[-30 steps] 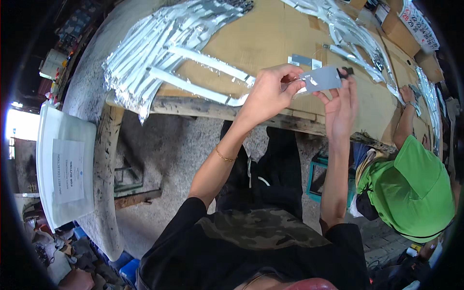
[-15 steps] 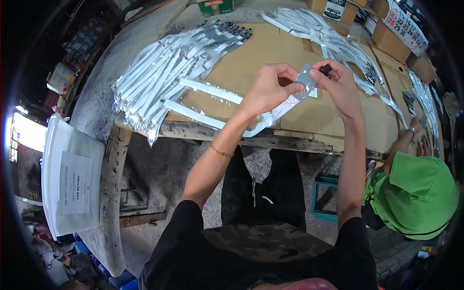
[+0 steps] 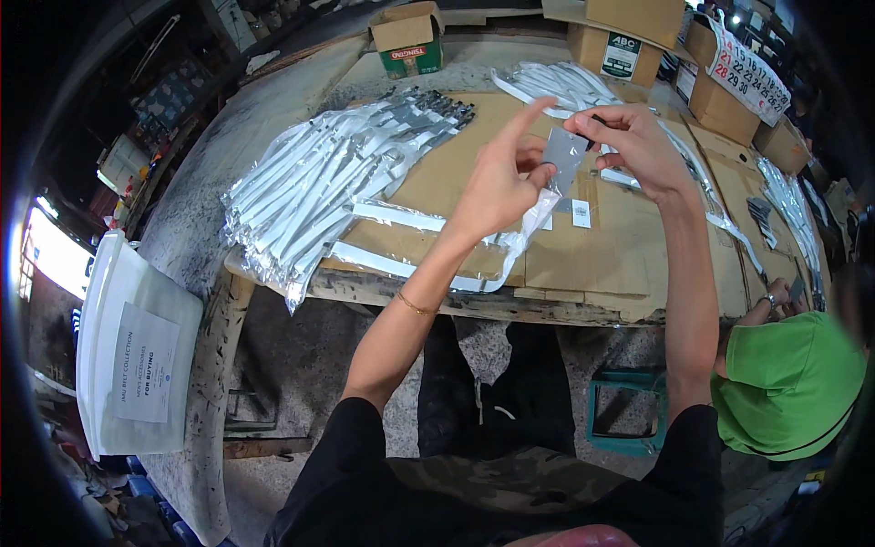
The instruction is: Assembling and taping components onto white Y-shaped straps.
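A white belt [image 3: 515, 242] in a clear plastic sleeve hangs from my hands, and its lower part lies across the cardboard at the table's front. A flat grey card [image 3: 565, 157] is at its upper end. My left hand [image 3: 501, 182] pinches the sleeve and the card's lower edge between thumb and curled fingers, its index finger raised. At the card's top corner, my right hand [image 3: 638, 150] holds a small black hanger piece [image 3: 596, 132] between thumb and fingers. Left of my hands lies a large pile of white sleeved belts [image 3: 328, 173] with dark ends.
More white belts [image 3: 561, 82] lie at the back right. A small white label [image 3: 581, 213] rests on the cardboard [image 3: 592, 260]. A green carton [image 3: 407, 50] and brown boxes stand behind. A co-worker in green [image 3: 784, 383] works at right; a white bin [image 3: 137, 356] stands at left.
My left index finger has lifted and straightened. My right hand's fingers have shifted at the card's top corner. The whole scene sits lower in the picture, showing more of the back.
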`<state>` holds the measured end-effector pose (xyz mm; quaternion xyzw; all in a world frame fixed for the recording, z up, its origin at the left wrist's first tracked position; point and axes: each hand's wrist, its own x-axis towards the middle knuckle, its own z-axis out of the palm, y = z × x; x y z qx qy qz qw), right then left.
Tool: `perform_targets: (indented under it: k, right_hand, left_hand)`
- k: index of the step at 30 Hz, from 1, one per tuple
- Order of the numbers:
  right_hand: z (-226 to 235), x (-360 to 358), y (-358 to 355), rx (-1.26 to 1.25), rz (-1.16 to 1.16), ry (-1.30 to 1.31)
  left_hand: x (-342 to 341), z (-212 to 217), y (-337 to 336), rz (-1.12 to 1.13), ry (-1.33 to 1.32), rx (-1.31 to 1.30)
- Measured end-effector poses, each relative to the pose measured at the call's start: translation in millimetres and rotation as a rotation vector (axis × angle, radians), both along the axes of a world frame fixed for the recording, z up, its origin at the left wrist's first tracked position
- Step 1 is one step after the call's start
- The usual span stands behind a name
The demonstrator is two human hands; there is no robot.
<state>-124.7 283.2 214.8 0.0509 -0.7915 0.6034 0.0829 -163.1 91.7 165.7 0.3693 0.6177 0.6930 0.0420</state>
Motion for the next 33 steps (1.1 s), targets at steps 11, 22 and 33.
perform_targets:
  k: [11,22,33]
  right_hand:
    - [58,-25,-16,0.183,0.016,0.293]
    - [101,-32,-50,0.16,0.019,0.826]
    - [184,-16,-93,0.281,0.149,0.871]
  left_hand:
    - [-26,42,-8,0.186,0.616,-0.127]
    - [-23,118,-37,0.253,0.25,0.086]
    - [-15,190,-83,0.402,0.634,0.156]
